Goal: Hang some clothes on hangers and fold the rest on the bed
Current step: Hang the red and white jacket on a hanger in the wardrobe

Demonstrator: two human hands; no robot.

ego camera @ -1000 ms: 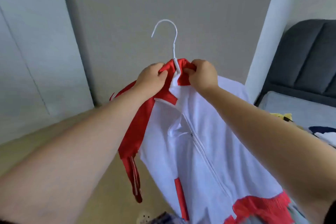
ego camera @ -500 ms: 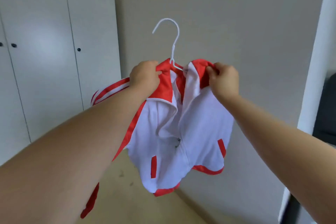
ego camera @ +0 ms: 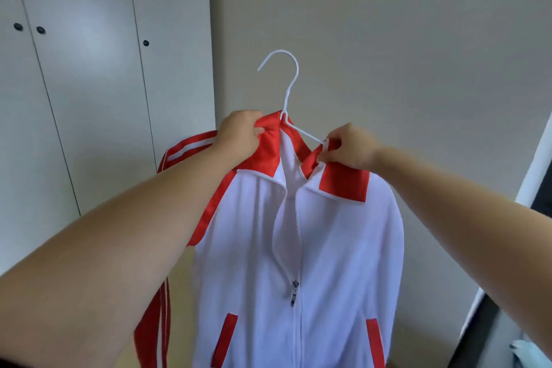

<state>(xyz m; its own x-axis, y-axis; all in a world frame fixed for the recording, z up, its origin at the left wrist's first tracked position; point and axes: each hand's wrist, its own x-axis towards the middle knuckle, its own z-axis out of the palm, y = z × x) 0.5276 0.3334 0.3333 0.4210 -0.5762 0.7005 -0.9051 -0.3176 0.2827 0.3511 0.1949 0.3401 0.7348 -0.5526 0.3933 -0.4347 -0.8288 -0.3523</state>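
Item: white-and-red zip jacket [ego camera: 334, 248], held up in the air before me, near the wardrobe [ego camera: 89, 104].
Fitting: white wire hanger [ego camera: 289, 89] in the neck, hook upright, one arm bare beside the collar.
My left hand [ego camera: 240, 134]: fingers curled round the red collar.
My right hand [ego camera: 349, 148]: pinching the other collar edge at the bare hanger arm.
Risk: that shoulder looks unseated. If I let go now, I judge the jacket would slide off lopsided.
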